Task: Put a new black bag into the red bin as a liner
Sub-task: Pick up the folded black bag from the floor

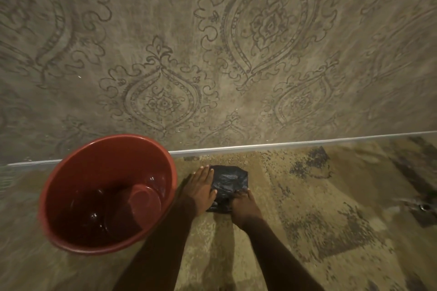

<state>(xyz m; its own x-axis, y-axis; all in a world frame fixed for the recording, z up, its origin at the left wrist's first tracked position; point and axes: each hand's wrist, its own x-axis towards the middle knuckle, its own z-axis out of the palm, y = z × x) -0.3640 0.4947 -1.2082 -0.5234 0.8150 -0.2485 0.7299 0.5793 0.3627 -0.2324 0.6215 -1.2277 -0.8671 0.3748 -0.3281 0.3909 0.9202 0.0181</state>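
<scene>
Bag (228, 182) folded on floor beside red bin (59, 186); left hand (202, 188) flat on it, right hand (244, 208) grip clamped on its edge.

This looks like a room in a home. The wall (212, 42) is covered in grey damask-patterned wallpaper, a white skirting strip (283, 144) runs along its foot, and a worn beige patterned carpet (319, 208) covers the floor, where a red plastic bin (71, 196) stands.

both hands (203, 188) on folded black bag (230, 181)
</scene>
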